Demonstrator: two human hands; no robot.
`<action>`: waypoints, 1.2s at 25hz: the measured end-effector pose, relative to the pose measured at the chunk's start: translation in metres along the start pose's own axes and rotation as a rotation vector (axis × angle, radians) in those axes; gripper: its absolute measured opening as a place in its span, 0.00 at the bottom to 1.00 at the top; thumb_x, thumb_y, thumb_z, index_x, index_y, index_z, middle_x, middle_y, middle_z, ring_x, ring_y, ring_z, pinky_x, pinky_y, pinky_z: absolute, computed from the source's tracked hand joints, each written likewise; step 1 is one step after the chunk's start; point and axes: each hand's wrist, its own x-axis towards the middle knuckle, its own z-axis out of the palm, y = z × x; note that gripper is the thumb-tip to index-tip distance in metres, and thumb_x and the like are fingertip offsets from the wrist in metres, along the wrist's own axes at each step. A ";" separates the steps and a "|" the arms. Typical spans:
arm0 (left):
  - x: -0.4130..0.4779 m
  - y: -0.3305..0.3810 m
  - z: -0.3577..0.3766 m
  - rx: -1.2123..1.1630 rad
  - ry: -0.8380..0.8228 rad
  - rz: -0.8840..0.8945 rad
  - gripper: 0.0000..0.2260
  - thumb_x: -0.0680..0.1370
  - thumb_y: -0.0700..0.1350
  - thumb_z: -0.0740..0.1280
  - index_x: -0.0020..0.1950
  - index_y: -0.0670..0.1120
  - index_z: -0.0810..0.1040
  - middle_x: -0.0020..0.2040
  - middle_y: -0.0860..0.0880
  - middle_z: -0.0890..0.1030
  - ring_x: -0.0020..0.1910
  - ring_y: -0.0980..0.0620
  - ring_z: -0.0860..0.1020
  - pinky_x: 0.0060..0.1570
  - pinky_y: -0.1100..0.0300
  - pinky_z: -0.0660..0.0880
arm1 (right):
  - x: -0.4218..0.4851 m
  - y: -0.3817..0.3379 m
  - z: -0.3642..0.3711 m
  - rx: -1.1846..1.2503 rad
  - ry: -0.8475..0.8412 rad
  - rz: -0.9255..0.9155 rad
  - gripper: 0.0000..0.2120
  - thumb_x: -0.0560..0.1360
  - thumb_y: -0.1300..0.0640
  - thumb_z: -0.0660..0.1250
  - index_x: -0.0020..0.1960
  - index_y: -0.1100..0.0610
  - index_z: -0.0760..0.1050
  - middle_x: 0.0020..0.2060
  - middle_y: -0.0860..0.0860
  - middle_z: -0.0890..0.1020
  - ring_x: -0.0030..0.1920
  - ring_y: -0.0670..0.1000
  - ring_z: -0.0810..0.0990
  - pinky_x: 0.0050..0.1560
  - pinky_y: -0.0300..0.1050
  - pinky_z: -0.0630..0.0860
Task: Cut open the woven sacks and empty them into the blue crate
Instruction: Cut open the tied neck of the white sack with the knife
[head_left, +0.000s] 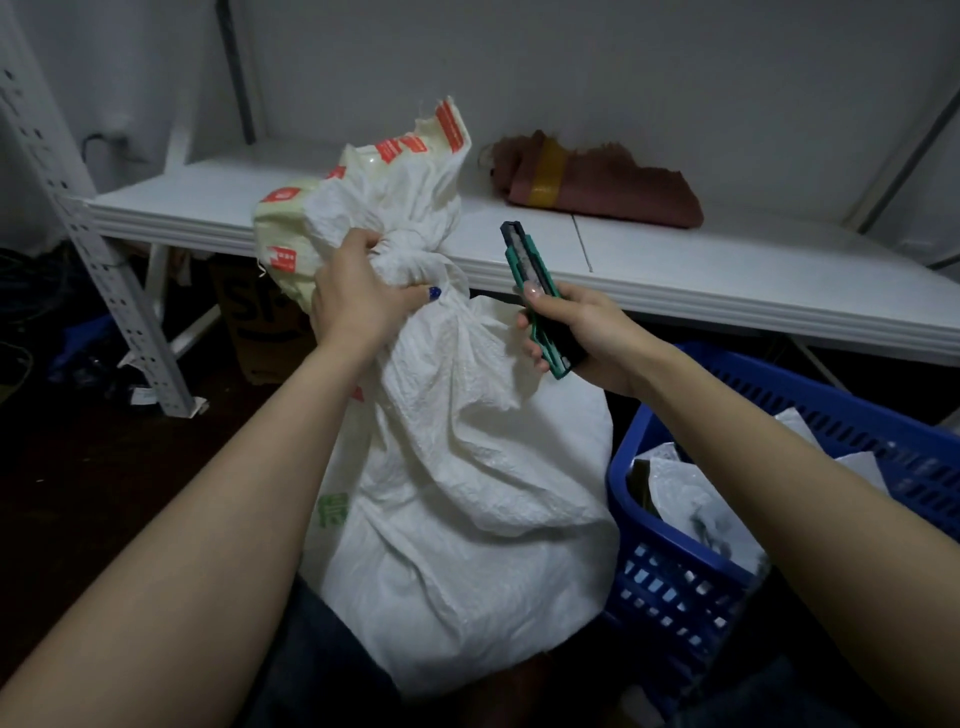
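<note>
The left hand (353, 291) clenches the tied neck of the white woven plastic sack (467, 467) while the right hand (576, 332) grips a green utility knife (535, 296), beside the blue slotted plastic crate (675, 561).

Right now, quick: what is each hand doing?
Left hand: closed, gripping the bunched neck of the white woven sack.
Right hand: closed around a green utility knife, thumb on its slider.

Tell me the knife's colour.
The knife is green with a dark track; head view.
</note>
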 end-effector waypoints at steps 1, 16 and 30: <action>0.001 0.000 0.002 -0.006 -0.006 0.000 0.30 0.65 0.51 0.77 0.64 0.47 0.71 0.60 0.46 0.77 0.59 0.45 0.75 0.52 0.56 0.71 | 0.002 -0.003 0.000 0.032 -0.004 -0.023 0.03 0.80 0.60 0.59 0.53 0.60 0.67 0.39 0.54 0.73 0.30 0.50 0.73 0.28 0.41 0.73; -0.003 0.020 0.032 0.045 -0.051 0.158 0.29 0.65 0.48 0.78 0.63 0.47 0.73 0.60 0.47 0.78 0.59 0.46 0.74 0.54 0.53 0.73 | -0.001 -0.013 -0.002 -0.099 0.156 -0.238 0.09 0.81 0.53 0.59 0.52 0.60 0.67 0.30 0.50 0.73 0.23 0.47 0.68 0.22 0.38 0.64; -0.024 0.037 0.039 0.018 -0.224 0.392 0.28 0.63 0.44 0.78 0.62 0.47 0.75 0.56 0.50 0.79 0.54 0.54 0.75 0.45 0.71 0.64 | 0.004 -0.018 -0.006 -0.433 0.410 -0.399 0.12 0.68 0.61 0.73 0.43 0.55 0.69 0.32 0.48 0.73 0.32 0.46 0.74 0.34 0.43 0.72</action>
